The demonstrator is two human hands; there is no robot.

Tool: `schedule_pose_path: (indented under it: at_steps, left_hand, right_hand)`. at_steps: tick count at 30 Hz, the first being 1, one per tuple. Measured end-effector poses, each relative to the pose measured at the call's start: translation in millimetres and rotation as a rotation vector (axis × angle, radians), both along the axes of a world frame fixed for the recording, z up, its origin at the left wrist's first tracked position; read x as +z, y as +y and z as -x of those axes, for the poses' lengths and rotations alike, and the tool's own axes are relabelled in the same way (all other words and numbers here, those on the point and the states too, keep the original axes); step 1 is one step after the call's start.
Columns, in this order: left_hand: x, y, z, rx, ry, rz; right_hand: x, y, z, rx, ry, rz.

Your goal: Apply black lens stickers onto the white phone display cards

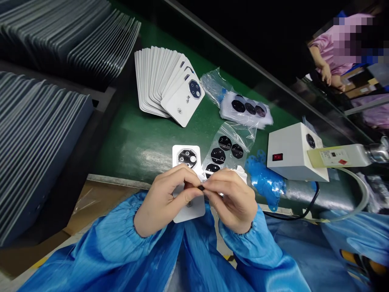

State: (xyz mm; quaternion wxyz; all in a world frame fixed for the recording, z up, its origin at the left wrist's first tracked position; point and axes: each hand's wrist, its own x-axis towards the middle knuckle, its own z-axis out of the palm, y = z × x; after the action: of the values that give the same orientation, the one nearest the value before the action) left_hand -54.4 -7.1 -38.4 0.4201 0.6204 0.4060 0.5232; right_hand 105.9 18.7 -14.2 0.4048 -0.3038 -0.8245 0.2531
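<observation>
My left hand [165, 198] and my right hand [232, 200] meet at the near edge of the green belt [136, 142], fingertips pinched together on a small dark lens piece [201, 187]. Under the left hand lies a white phone back cover [187, 158] with an octagonal camera opening at its top. Just right of it sits a clear plastic sheet of black octagonal camera lenses [225, 152]. Both wrists are in blue sleeves.
A fanned stack of white back covers [164, 83] lies further up the belt. A bag of more lenses [246, 107] is to the right. A white box with a red switch [293, 152], blue peeled films [264, 178] and grey stacked trays [36, 121] surround the spot. Another person [331, 52] works far right.
</observation>
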Motion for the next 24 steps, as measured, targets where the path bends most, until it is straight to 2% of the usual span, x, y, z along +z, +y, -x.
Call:
schedule_pose_path:
  at_steps: [5, 10, 17, 20, 24]
  left_hand:
    - [-0.7, 1, 4, 0.013, 0.003, -0.015]
    - [0.1, -1, 4, 0.08, 0.02, -0.078]
    - [-5.8, -3, 5, 0.091, 0.071, -0.076]
    - [-11.0, -4, 15, 0.15, 0.16, -0.091]
    - [-21.4, -4, 33, 0.252, 0.421, -0.159]
  right_hand:
    - [0.4, 5, 2, 0.058, -0.086, -0.067]
    - [2.1, 7, 8, 0.03, -0.064, -0.063]
    - [8.0, 7, 13, -0.005, -0.097, 0.046]
    - [9.7, 12, 13, -0.02, -0.134, 0.115]
    - [7.3, 29, 15, -0.033, -0.249, 0.187]
